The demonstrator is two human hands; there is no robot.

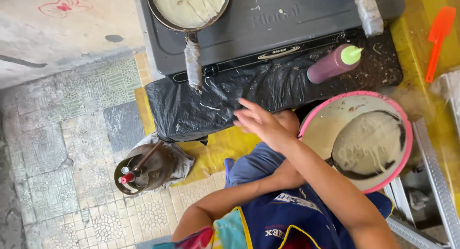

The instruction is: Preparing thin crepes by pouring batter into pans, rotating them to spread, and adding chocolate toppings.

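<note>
My right hand (pixel 262 124) hangs open, fingers spread, above the stove's front edge, holding nothing. My left hand is hidden beneath that arm; I cannot tell its state. The batter bowl (pixel 357 107) sits just beside; I'd reach steadily.

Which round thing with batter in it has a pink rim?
The big bowl beside the right hand. The pan on the stove has a dark rim and a handle.

We find the left hand (pixel 282 174) tucked behind the right arm. The pan (pixel 188 8) is cut by the far edge; the right hand (pixel 261 124) is blurred.
</note>
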